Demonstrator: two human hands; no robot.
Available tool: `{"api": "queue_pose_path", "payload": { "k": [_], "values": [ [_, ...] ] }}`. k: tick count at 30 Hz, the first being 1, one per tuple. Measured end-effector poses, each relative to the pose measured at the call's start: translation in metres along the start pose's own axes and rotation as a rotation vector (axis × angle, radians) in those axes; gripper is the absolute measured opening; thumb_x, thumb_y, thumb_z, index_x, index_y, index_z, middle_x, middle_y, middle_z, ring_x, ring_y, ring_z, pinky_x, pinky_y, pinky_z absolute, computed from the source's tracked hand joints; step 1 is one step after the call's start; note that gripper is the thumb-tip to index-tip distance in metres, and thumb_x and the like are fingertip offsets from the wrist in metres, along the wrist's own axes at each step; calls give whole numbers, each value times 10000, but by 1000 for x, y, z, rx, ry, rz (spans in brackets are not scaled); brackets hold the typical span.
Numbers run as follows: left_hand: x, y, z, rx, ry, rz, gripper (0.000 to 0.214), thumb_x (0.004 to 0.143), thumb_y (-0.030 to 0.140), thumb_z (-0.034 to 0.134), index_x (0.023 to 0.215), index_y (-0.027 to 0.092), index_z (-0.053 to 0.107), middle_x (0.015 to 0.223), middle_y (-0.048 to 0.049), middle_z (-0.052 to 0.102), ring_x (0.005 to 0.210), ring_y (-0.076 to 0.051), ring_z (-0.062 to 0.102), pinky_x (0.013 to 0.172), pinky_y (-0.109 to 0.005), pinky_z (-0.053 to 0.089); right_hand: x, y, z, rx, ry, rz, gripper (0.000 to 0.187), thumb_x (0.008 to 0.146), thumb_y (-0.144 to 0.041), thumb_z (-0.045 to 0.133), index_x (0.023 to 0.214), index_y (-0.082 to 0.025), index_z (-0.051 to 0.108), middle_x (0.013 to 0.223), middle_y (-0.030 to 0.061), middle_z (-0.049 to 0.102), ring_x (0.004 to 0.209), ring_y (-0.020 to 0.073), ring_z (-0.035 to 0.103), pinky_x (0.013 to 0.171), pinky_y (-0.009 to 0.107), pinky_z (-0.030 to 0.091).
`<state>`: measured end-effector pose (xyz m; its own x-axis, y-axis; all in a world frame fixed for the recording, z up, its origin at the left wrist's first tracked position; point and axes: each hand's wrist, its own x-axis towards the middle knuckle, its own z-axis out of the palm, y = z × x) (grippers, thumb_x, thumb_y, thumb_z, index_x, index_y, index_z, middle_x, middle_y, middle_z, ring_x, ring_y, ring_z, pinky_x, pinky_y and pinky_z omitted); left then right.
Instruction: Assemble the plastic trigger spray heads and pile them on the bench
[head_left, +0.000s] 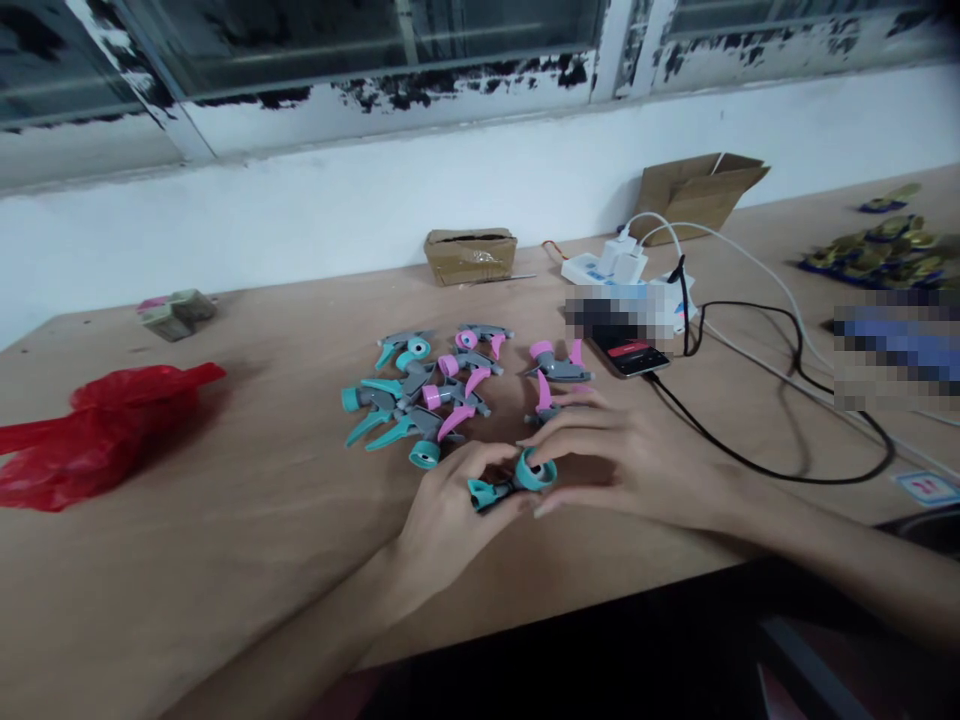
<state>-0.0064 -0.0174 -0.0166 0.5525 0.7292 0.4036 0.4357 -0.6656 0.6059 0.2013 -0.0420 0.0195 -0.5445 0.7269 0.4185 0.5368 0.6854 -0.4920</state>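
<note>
Near the table's front edge, my left hand (459, 500) is closed around a teal and grey trigger spray head (491, 493). My right hand (600, 450) has its thumb and fingers about the teal collar of the same spray head, whose round opening faces up toward me. Just beyond my hands lies a cluster of teal and grey spray heads (397, 405), touching several pink and grey spray heads (457, 395). Another pink and grey spray head (559, 365) lies to the right, and one more (545, 400) is partly hidden behind my right fingers.
A red plastic bag (105, 430) lies at left, with small blocks (177, 315) behind it. By the wall stand a small carton (472, 258) and an open cardboard box (697, 195). A power strip (589, 268), phone (634, 352) and looping cables (795, 480) occupy the right.
</note>
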Motion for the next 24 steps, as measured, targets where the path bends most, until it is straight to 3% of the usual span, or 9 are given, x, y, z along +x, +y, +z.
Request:
{"api": "queue_pose_path", "payload": {
  "k": [4, 6, 9, 10, 13, 15, 19, 22, 24],
  "values": [
    [-3, 2, 2, -28, 61, -66, 419, 674, 391, 733, 967, 216, 490, 850, -8, 661, 748, -173, 652, 659, -302, 541, 6, -7, 1, -22, 68, 96, 155, 754, -332, 672, 853, -223, 624, 830, -22, 697, 814, 151, 634, 972, 405, 351],
    [-3, 1, -1, -2, 110, -64, 498, 656, 388, 746, 1025, 214, 460, 965, -43, 637, 846, -196, 637, 710, -332, 536, 10, -4, -8, -48, 128, 167, 196, 744, -364, 672, 885, -238, 623, 866, -8, 696, 844, 169, 626, 916, 390, 401],
    [-1, -1, -7, 37, 203, -21, 479, 736, 343, 682, 1113, 201, 424, 1103, -85, 556, 968, -205, 578, 795, -362, 508, 15, 17, -29, -54, 226, 307, 343, 720, -435, 667, 977, -217, 603, 938, 38, 685, 837, 180, 623, 771, 332, 470],
    [0, -2, -9, 45, 231, -6, 437, 771, 319, 647, 1124, 196, 421, 1101, -84, 542, 974, -196, 566, 802, -355, 501, 16, 28, -36, -39, 187, 341, 404, 705, -461, 670, 1010, -207, 594, 907, 40, 688, 814, 179, 630, 734, 318, 478],
    [1, -5, -11, 68, 262, 1, 325, 836, 263, 568, 1123, 189, 434, 1020, -59, 545, 931, -166, 555, 778, -319, 491, 19, 66, -49, -17, -92, 422, 424, 713, -522, 629, 1002, -212, 614, 793, 9, 702, 783, 180, 643, 681, 298, 469],
    [1, -5, -11, 81, 252, -12, 285, 854, 254, 544, 1114, 189, 448, 967, -44, 555, 892, -154, 556, 764, -307, 484, 21, 84, -50, -95, -138, 470, 436, 730, -564, 587, 1003, -227, 617, 771, 5, 703, 725, 181, 645, 652, 308, 456],
    [3, -5, -14, 107, 253, -35, 174, 878, 240, 499, 1043, 184, 498, 920, -35, 578, 853, -149, 565, 766, -299, 472, 29, 82, -37, -458, 47, 371, 373, 753, -572, 568, 884, -232, 646, 769, 33, 694, 822, 244, 635, 858, 460, 357],
    [6, -7, -19, 123, 331, -71, 117, 899, 239, 462, 966, 195, 547, 907, -30, 610, 812, -147, 578, 754, -293, 470, 38, 50, -18, -500, 125, 216, 298, 812, -495, 546, 910, -229, 636, 881, 42, 691, 904, 240, 612, 950, 505, 252],
    [9, -10, -23, 83, 401, -100, 156, 917, 262, 430, 940, 201, 572, 880, -24, 630, 795, -146, 587, 742, -288, 471, 44, 28, -1, -464, 62, 86, 255, 842, -435, 535, 951, -222, 625, 978, 47, 674, 986, 231, 583, 992, 498, 207]
  ]
}}
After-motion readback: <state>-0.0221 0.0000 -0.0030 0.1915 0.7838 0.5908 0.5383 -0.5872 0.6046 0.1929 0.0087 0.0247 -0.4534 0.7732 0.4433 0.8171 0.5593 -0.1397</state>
